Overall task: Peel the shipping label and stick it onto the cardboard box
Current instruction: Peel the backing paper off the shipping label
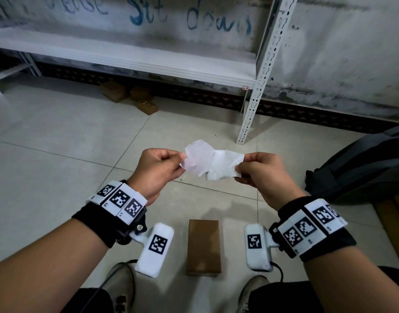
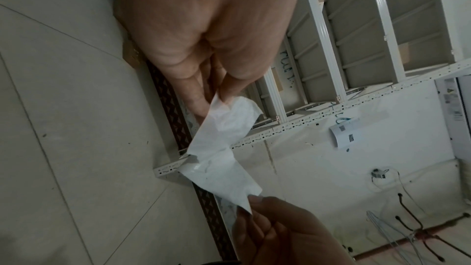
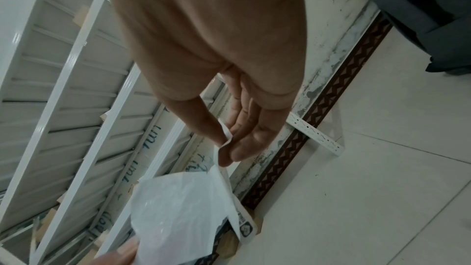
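Pinching the thin, crumpled shipping label (image 1: 213, 162) by opposite ends, our left hand (image 1: 156, 169) and right hand (image 1: 263, 173) judge it light, floppy, easily torn.

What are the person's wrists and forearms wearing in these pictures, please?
Both forearms are bare, no sleeves. Each wrist carries a black strap ringed with white blocks bearing black square-pattern markers, plus a white marked camera pod beneath, with a dark cable.

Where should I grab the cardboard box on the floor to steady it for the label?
Probably by the two long sides of the cardboard box, coming straight down from above. It lies flat between the feet, narrow enough across for fingers to span, its top bare. Both hands, left hand and right hand, are busy pinching the label.
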